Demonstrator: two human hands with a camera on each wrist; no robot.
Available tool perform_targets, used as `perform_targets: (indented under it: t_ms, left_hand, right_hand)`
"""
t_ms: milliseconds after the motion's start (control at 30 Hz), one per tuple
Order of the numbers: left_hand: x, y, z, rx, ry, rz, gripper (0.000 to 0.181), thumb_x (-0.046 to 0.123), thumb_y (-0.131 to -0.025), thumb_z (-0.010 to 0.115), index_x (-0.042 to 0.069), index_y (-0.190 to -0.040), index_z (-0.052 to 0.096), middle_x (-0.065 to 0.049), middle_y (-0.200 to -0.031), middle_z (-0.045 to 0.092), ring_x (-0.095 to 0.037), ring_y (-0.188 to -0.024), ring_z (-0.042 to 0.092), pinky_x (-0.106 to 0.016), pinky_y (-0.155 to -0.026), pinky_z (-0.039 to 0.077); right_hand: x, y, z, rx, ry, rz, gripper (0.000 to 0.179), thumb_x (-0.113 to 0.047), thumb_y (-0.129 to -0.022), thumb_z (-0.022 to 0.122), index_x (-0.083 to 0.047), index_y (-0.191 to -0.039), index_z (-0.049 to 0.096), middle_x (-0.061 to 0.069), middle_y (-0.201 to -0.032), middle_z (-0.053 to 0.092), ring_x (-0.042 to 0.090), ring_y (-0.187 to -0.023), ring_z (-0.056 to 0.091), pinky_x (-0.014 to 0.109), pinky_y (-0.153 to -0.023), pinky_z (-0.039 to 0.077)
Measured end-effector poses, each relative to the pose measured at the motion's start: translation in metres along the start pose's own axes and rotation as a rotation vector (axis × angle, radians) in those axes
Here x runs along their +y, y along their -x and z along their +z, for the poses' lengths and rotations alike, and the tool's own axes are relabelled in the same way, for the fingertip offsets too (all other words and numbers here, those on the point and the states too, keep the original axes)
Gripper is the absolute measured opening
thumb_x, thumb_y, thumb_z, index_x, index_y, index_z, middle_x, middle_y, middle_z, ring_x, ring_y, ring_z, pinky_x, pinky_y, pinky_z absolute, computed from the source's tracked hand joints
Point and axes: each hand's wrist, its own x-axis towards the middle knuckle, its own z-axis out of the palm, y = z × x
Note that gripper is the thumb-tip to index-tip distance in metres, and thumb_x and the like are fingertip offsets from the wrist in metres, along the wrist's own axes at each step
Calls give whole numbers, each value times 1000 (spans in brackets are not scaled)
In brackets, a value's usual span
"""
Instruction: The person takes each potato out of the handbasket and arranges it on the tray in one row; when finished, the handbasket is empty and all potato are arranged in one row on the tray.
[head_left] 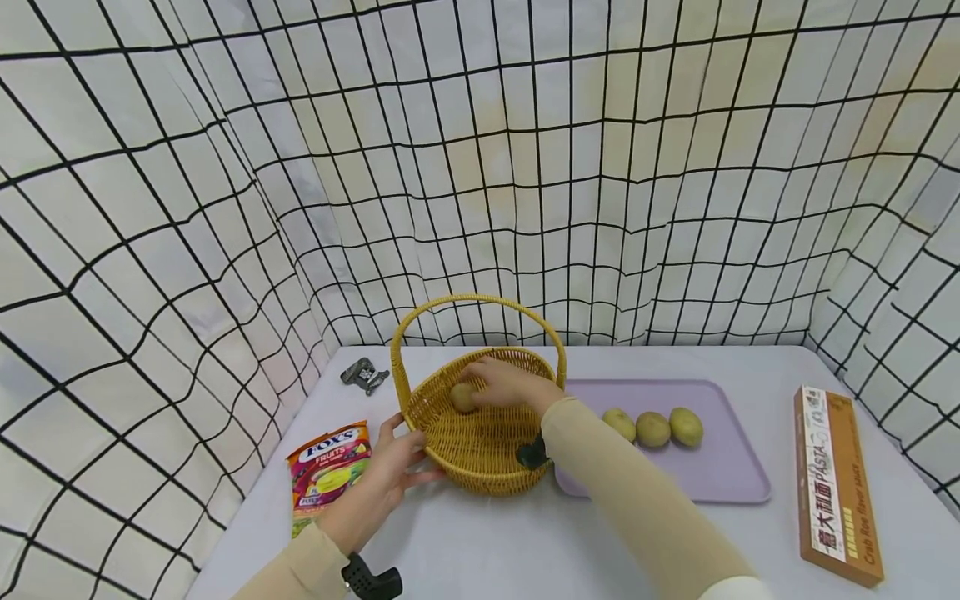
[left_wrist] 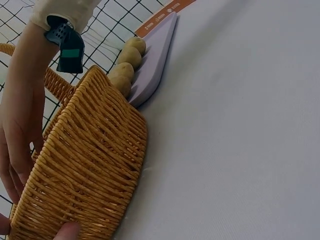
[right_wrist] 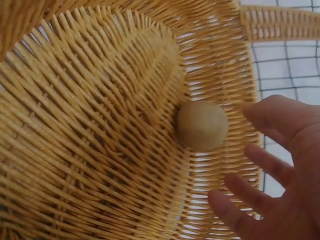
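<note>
A yellow wicker basket [head_left: 480,482] with a tall arched handle stands tilted toward me in the middle of the table. At its left side my left hand [head_left: 392,468] grips the wall, and its fingertips show at the weave in the left wrist view. One potato [right_wrist: 202,126] lies inside, against the basket's left end. Over the basket's interior, my right hand [right_wrist: 280,170] has its fingers spread, with a gap between them and the potato in the right wrist view. Several more potatoes [head_left: 653,429] sit in a row on the purple tray [head_left: 723,479], partly covered by my right sleeve.
A red FOX'S candy bag [head_left: 330,467] lies left of my left hand. Behind it is a small black-and-grey packet [head_left: 364,375]. A pasta box [head_left: 836,483] lies at the table's right side. Black netting over white sheets [head_left: 525,167] surrounds the table's back and sides.
</note>
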Motion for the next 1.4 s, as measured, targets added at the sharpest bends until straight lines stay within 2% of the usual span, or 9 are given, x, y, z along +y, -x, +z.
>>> perform_targets:
  t_ms: [133, 433, 567, 667, 733, 833, 933, 1067, 1400]
  left_hand:
    - [2, 0, -1, -5, -3, 10, 80, 8, -102, 47, 16, -167, 2, -29, -159, 33, -48, -142, 44, -52, -92, 62]
    - [1, 1, 1, -4, 14, 8, 80, 6, -100, 47, 16, -166, 4, -29, -160, 32, -49, -142, 44, -56, -95, 60]
    - [-1, 0, 1, -6, 23, 3, 79, 7, -101, 48, 16, -166, 5, -28, -159, 33, -48, -142, 44, -58, -96, 59]
    - [-1, 0, 2, -5, 28, 0, 79, 7, -101, 48, 17, -166, 6, -28, -160, 32, -48, -143, 43, -59, -96, 59]
    - [-1, 0, 2, -3, 26, 0, 79, 7, -100, 48, 17, -166, 6, -29, -160, 32, -49, -143, 43, -58, -95, 59]
    - [-1, 1, 2, 1, 20, 1, 79, 6, -100, 48, 17, -166, 6, -30, -160, 31, -49, -142, 44, -57, -94, 60]
    - [0, 1, 1, 6, 16, 4, 79, 6, -100, 47, 17, -166, 6, -30, -159, 32, -49, -141, 45, -56, -93, 61]
    - [-1, 1, 0, 9, 19, 6, 79, 6, -100, 47, 16, -166, 6, -30, -159, 33, -49, -141, 45, -56, -92, 61]
    - [-2, 1, -1, 5, 31, 4, 78, 6, -100, 47, 16, -166, 6, -29, -159, 33, -49, -142, 44, -57, -94, 60]
  right_hand:
    - [0, -6, 4, 28, -72, 14, 49, -15, -100, 59, -11, -149, 54, 10, -153, 50, 29, -144, 46, 45, -123, 40]
    - [3, -12, 14, -19, -233, 18, 50, -20, -104, 54, -15, -153, 50, 12, -163, 40, 33, -152, 34, 53, -126, 33]
    - [5, -13, 16, 5, -243, 46, 47, -19, -103, 57, -14, -150, 56, 13, -157, 47, 32, -147, 41, 51, -123, 38]
    - [7, -14, 18, 12, -228, 77, 37, -21, -99, 65, -14, -136, 68, 10, -142, 61, 28, -132, 54, 45, -114, 48]
    - [9, -14, 19, -27, -230, 99, 30, -23, -95, 72, -16, -124, 73, 8, -129, 67, 24, -119, 59, 40, -104, 53]
    - [12, -14, 20, -126, -257, 99, 27, -19, -87, 78, -16, -114, 71, 5, -119, 67, 20, -107, 58, 33, -92, 52]
    - [15, -15, 22, -216, -316, 81, 35, -13, -83, 79, -16, -115, 64, 7, -118, 62, 20, -105, 57, 30, -87, 52]
    - [15, -16, 25, -267, -366, 71, 40, -5, -80, 78, -17, -114, 61, 10, -117, 60, 22, -103, 59, 30, -83, 55]
    - [0, -12, 22, -316, -205, 39, 40, -9, -77, 78, -22, -108, 57, 1, -108, 59, 15, -93, 55, 24, -75, 48]
